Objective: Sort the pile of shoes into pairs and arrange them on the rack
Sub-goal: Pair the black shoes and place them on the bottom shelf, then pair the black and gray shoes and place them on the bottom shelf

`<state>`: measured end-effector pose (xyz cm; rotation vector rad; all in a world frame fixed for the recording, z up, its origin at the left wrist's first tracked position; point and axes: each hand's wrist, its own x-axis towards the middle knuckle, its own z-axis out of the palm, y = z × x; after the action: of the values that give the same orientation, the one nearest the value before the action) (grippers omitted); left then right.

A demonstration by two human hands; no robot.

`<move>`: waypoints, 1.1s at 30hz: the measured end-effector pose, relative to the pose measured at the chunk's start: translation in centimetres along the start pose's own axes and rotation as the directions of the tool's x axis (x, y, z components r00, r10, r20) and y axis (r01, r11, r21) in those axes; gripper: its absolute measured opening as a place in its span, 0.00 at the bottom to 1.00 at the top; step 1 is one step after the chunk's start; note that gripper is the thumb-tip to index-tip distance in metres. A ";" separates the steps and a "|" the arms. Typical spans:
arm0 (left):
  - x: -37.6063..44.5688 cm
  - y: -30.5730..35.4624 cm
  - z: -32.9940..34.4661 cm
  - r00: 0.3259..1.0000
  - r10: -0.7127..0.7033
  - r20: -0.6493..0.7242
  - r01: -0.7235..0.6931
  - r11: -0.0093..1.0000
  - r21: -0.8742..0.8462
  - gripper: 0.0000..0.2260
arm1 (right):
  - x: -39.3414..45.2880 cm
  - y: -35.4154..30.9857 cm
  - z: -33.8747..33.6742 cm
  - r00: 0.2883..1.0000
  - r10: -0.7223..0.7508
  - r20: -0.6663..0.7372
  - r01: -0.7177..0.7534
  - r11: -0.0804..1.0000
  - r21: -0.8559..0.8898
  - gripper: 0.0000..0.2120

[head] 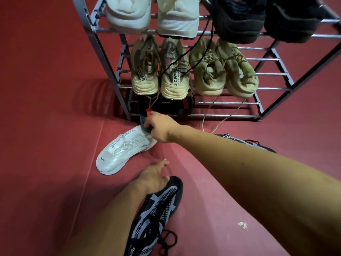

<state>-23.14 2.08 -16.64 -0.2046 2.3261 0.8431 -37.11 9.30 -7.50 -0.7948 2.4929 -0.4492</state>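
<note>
Grey metal rack (103,30), upper tiers filled with white pair (153,15), black pair (267,19), beige pairs (191,69). On red floor: white sneaker (121,152) on its side; black-and-white knit sneaker (156,215) nearest.

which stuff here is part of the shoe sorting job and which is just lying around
Part of the job:
- rack
- white shoe on the floor
- black patterned shoe under the left hand
- dark shoe at the right hand

Just lying about:
- small pale scrap on the floor

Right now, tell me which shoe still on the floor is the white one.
The white sneaker lying beside the rack's front left leg; the other loose shoes are black-and-white knit.
</note>
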 end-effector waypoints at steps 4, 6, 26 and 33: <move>-0.3 0.3 0.4 1.000 0.010 0.011 -0.010 0.999 0.036 0.30 | 0.4 0.6 2.3 0.991 0.118 0.058 -0.117 0.993 -0.020 0.12; -0.4 0.3 0.6 1.000 0.022 0.004 -0.022 0.999 0.035 0.31 | 0.8 1.0 3.3 0.985 0.166 0.035 -0.165 0.986 -0.031 0.14; 0.0 -1.2 0.1 0.993 0.115 0.036 -0.119 0.985 0.122 0.23 | -21.6 15.2 6.5 0.722 0.641 -0.261 -0.636 0.763 0.114 0.38; -0.4 -1.2 0.0 0.991 0.129 0.039 -0.134 0.979 0.154 0.21 | -17.9 17.6 7.3 0.677 0.711 -0.188 -0.635 0.694 0.338 0.18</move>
<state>-22.47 1.13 -17.01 0.0293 2.3858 0.7163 -28.33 32.70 -15.13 0.3669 2.6964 -0.6140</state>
